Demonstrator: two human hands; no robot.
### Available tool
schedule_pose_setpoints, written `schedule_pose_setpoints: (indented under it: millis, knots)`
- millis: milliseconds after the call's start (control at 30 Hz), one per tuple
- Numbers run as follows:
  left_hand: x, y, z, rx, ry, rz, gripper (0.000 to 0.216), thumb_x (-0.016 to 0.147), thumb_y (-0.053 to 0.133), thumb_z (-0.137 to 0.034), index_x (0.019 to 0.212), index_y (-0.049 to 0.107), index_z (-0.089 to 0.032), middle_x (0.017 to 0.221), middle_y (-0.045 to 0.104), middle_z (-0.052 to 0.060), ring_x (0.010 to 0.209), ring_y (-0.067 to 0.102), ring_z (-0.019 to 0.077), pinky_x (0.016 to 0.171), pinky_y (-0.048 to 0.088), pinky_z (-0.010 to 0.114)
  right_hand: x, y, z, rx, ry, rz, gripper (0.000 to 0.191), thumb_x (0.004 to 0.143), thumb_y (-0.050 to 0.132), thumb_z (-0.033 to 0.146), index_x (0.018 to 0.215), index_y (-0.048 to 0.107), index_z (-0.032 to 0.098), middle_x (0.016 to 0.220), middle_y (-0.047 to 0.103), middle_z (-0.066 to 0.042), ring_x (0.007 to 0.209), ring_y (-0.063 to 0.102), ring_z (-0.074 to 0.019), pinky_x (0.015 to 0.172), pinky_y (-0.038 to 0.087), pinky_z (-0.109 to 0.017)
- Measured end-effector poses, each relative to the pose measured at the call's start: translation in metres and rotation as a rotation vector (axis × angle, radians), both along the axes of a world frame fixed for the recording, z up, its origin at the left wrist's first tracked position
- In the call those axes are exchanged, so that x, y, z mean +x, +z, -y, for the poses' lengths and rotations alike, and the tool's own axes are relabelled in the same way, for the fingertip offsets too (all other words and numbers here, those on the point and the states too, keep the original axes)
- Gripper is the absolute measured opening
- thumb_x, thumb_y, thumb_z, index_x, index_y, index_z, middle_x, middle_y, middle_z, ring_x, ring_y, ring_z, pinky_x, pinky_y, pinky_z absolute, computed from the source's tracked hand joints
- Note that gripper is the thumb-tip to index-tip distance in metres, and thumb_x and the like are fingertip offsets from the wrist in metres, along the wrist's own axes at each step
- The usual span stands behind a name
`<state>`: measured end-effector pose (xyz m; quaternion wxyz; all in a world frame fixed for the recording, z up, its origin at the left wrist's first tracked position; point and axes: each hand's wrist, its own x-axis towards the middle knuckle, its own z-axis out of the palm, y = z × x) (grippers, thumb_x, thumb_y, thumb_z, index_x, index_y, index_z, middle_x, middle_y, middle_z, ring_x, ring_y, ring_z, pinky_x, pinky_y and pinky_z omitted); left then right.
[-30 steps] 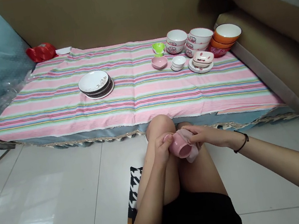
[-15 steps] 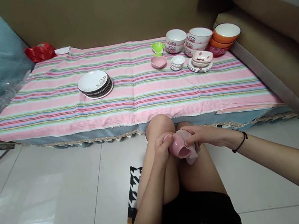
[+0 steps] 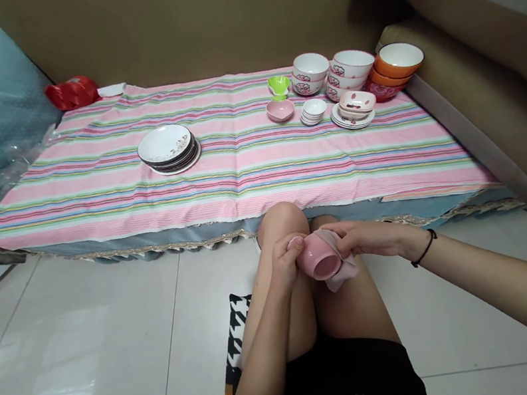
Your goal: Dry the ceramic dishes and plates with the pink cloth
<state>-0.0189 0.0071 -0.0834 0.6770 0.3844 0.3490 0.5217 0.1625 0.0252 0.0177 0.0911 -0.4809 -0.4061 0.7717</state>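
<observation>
Above my lap, my left hand is closed around the left edge of a glossy pink bowl. The bowl is tilted, with a round rim or foot facing toward me; which of the two it is, I cannot tell. A thin pale pink cloth lies against its right side. My right hand pinches this cloth and presses it on the bowl, its fingertips partly hidden by the fabric. A dark band circles my right wrist.
On the striped sheet stand a stack of plates, a green dish, a pink heart-shaped dish, small white dishes, stacked white bowls, orange bowls and a rectangular dish on saucers. A red bag lies back left.
My right hand and the cloth have shifted slightly right along the bowl, so more of its pink side shows. My left hand keeps its hold.
</observation>
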Motion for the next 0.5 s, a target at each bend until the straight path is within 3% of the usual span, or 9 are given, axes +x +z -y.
schedule_pose_setpoints:
  millis: [233, 333, 500]
  knots:
    - [0.001, 0.000, -0.001, -0.025, 0.034, 0.029, 0.041, 0.072, 0.070, -0.054, 0.070, 0.070, -0.013, 0.070, 0.065, 0.005, 0.068, 0.054, 0.0177, 0.068, 0.040, 0.030, 0.018, -0.012, 0.000, 0.088, 0.004, -0.154, 0.056, 0.063, 0.076, 0.023, 0.116, 0.056, 0.024, 0.106, 0.059, -0.001, 0.092, 0.056, -0.0155, 0.069, 0.045, -0.024]
    - [0.001, 0.001, -0.001, -0.023, 0.026, 0.022, 0.042, 0.072, 0.070, -0.055, 0.072, 0.071, -0.013, 0.071, 0.066, 0.005, 0.069, 0.055, 0.0182, 0.068, 0.040, 0.031, 0.017, -0.016, 0.002, 0.143, 0.027, -0.114, 0.056, 0.068, 0.078, 0.034, 0.118, 0.055, 0.024, 0.100, 0.058, 0.000, 0.082, 0.055, -0.0132, 0.060, 0.041, -0.022]
    - [0.001, 0.002, 0.000, 0.001, 0.001, -0.006, 0.042, 0.071, 0.071, -0.056, 0.071, 0.072, -0.013, 0.069, 0.065, 0.005, 0.071, 0.055, 0.0184, 0.072, 0.041, 0.032, 0.003, -0.016, 0.005, 0.260, 0.058, 0.150, 0.046, 0.072, 0.074, 0.050, 0.105, 0.059, 0.021, 0.081, 0.054, 0.002, 0.067, 0.048, -0.0110, 0.048, 0.030, -0.021]
